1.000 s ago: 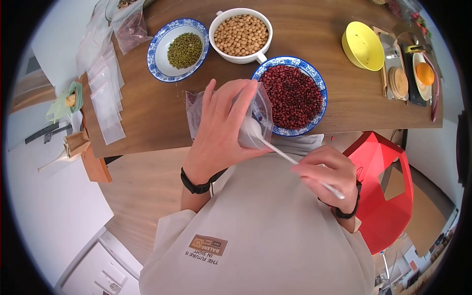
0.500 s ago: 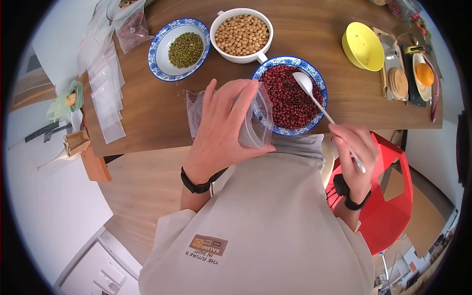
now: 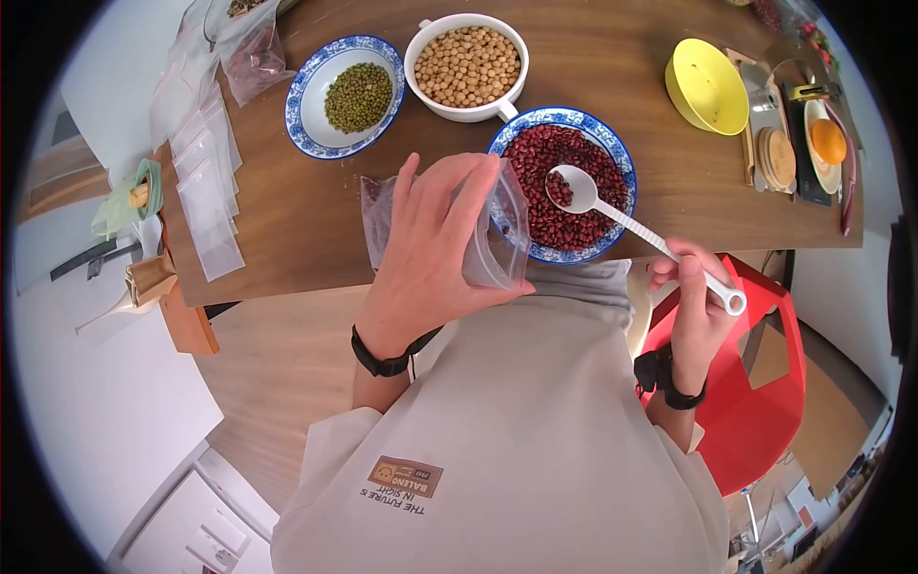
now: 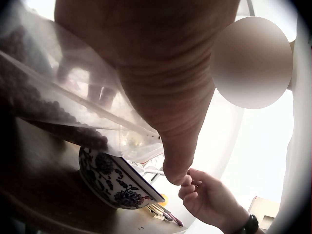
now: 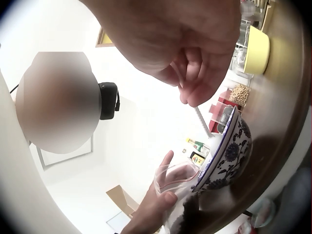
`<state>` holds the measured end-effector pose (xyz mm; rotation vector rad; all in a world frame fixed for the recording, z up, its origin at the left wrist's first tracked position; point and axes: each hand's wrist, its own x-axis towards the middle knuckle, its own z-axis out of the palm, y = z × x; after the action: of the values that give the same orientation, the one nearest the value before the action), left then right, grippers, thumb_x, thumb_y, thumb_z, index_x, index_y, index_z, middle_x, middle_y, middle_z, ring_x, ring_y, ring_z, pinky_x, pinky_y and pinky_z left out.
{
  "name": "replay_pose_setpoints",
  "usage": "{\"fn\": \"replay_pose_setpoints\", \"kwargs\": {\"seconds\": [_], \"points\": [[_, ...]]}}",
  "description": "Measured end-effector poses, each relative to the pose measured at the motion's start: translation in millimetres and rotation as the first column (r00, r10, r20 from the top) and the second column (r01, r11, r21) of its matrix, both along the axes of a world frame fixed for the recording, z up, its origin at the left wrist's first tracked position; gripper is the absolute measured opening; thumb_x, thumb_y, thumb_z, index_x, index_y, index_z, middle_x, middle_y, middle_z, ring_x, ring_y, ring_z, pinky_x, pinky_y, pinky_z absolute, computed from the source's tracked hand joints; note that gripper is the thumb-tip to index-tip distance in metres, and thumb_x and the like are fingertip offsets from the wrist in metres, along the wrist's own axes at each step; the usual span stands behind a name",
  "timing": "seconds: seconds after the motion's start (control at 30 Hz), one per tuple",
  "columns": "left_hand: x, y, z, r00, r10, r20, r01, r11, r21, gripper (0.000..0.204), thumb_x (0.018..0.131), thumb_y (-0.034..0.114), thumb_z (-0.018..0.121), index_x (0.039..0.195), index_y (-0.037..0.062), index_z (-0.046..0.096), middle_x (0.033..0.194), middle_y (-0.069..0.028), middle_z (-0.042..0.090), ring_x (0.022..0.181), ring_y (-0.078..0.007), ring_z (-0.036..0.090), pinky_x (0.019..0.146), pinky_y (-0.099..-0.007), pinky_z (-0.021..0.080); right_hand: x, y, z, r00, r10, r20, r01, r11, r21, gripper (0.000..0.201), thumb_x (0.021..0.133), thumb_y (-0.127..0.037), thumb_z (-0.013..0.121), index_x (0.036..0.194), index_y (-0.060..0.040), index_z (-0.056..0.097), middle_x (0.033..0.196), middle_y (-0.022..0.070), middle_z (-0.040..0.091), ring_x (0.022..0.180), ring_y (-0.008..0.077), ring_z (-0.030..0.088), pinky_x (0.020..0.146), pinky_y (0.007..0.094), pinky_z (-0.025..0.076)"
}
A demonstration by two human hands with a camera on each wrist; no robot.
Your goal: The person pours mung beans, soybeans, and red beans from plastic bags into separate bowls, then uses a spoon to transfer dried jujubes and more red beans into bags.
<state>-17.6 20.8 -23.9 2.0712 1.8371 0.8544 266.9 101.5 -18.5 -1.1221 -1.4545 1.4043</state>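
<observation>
My left hand [image 3: 426,253] holds a clear zip bag [image 3: 510,244] by its mouth, which gapes toward the right beside the bowl. Dark red beans [image 4: 48,108] fill the lower part of the bag in the left wrist view. My right hand [image 3: 701,311] pinches the white handle of a long spoon [image 3: 636,228]. Over the blue-and-white bowl [image 3: 626,163] of red beans [image 3: 564,230], the spoon's scoop carries a small heap of beans. In the right wrist view, the spoon's handle [image 5: 201,119] slopes down to the bowl's rim.
Behind stand a white two-handled bowl [image 3: 518,48] of chickpeas and a patterned bowl [image 3: 304,105] of green beans. Flat zip bags [image 3: 208,220] lie at the left. A yellow bowl [image 3: 708,86] and an orange [image 3: 826,142] sit at the right. A red chair [image 3: 755,411] stands below the table edge.
My right hand has moved the spoon from the bag's mouth to the bean bowl, dipped it among the beans, and now holds it level with beans in it. The left hand and bag stay put.
</observation>
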Motion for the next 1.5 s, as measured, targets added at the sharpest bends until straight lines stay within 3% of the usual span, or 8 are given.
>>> {"fn": "replay_pose_setpoints", "kwargs": {"seconds": [0.27, 0.4, 0.53, 0.73, 0.83, 1.1, 1.27, 1.5], "points": [[1, 0, 1, 1.0, 0.0, -0.006, 0.0, 1.0, -0.008, 0.125, 0.056, 0.049, 0.096, 0.154, 0.0023, 0.035, 0.146, -0.0205, 0.048, 0.136, -0.0387, 0.046, 0.119, -0.0662, 0.025, -4, -10, 19, 0.969, 0.243, -0.045, -0.236, 0.965, 0.117, 0.026, 0.103, -0.019, 0.063, 0.104, 0.0053, 0.072, 0.086, 0.0139, 0.072, 0.072, 0.0192, 0.068, 0.065, 0.0318, 0.055], [1, -1, 1, 1.0, 0.003, -0.007, -0.003, 1.0, -0.003, 0.125, 0.056, 0.049, 0.096, 0.154, 0.0022, 0.034, 0.146, -0.0206, 0.048, 0.136, -0.039, 0.046, 0.119, -0.0659, 0.025, -22, -3, 30, 0.829, 0.528, 0.184, -0.557, 0.755, 0.345, 0.027, 0.077, 0.0, 0.078, 0.104, -0.005, 0.078, 0.088, 0.0097, 0.072, 0.074, 0.024, 0.067, 0.064, 0.0335, 0.053], [1, -1, 1, 1.0, 0.009, -0.006, -0.009, 1.0, 0.001, 0.124, 0.057, 0.048, 0.096, 0.154, 0.0024, 0.034, 0.146, -0.0206, 0.048, 0.136, -0.0393, 0.046, 0.119, -0.0657, 0.025, -16, 2, 26, 0.795, 0.562, 0.228, -0.604, 0.697, 0.386, 0.026, 0.078, 0.002, 0.076, 0.103, -0.004, 0.079, 0.09, 0.0093, 0.072, 0.073, 0.024, 0.066, 0.063, 0.0335, 0.052], [1, -1, 2, 1.0, 0.0, 0.009, 0.0, 1.0, 0.004, 0.124, 0.056, 0.047, 0.096, 0.154, 0.0026, 0.035, 0.146, -0.0202, 0.049, 0.135, -0.039, 0.046, 0.119, -0.0654, 0.025, 5, 11, 28, 0.933, 0.217, 0.286, -0.307, 0.896, 0.322, 0.02, 0.085, 0.006, 0.072, 0.104, 0.0001, 0.077, 0.093, 0.013, 0.072, 0.076, 0.019, 0.067, 0.064, 0.0295, 0.05], [0, -1, 1, 1.0, -0.001, 0.009, 0.001, 1.0, 0.009, 0.124, 0.055, 0.047, 0.096, 0.154, 0.0026, 0.035, 0.146, -0.0201, 0.049, 0.135, -0.0392, 0.046, 0.119, -0.0653, 0.025, -7, 18, 23, 0.913, 0.114, 0.391, -0.283, 0.868, 0.409, 0.021, 0.087, 0.007, 0.071, 0.106, 0.0, 0.076, 0.093, 0.0122, 0.072, 0.078, 0.0197, 0.068, 0.066, 0.0293, 0.051], [1, 0, 2, 1.0, 0.001, 0.009, -0.001, 1.0, 0.001, 0.124, 0.056, 0.049, 0.096, 0.153, 0.0017, 0.036, 0.145, -0.0212, 0.05, 0.135, -0.0408, 0.046, 0.118, -0.0658, 0.025, -8, 13, 14, 0.914, 0.187, 0.359, -0.295, 0.916, 0.273, 0.018, 0.093, 0.003, 0.07, 0.11, -0.0001, 0.076, 0.093, 0.0122, 0.074, 0.079, 0.0183, 0.069, 0.069, 0.0283, 0.053], [0, 1, 1, 1.0, -0.007, 0.012, 0.007, 1.0, 0.017, 0.124, 0.056, 0.05, 0.095, 0.153, 0.0014, 0.036, 0.144, -0.0216, 0.05, 0.134, -0.0409, 0.046, 0.118, -0.0663, 0.025, -4, 9, 4, 0.998, 0.057, 0.029, -0.056, 0.998, -0.038, 0.021, 0.102, -0.009, 0.063, 0.113, 0.0074, 0.072, 0.088, 0.0121, 0.074, 0.074, 0.0165, 0.068, 0.069, 0.0282, 0.055], [2, 2, 2, 0.997, 0.013, 0.079, -0.014, 1.0, 0.011, 0.115, 0.059, 0.042, 0.094, 0.154, 0.0094, 0.039, 0.144, -0.0118, 0.049, 0.133, -0.0346, 0.047, 0.116, -0.0677, 0.026, 4, 2, 7, 1.0, 0.028, -0.011, -0.028, 0.999, -0.015, 0.026, 0.102, -0.015, 0.063, 0.112, 0.0077, 0.071, 0.085, 0.0135, 0.072, 0.071, 0.019, 0.068, 0.066, 0.0298, 0.056]]}}
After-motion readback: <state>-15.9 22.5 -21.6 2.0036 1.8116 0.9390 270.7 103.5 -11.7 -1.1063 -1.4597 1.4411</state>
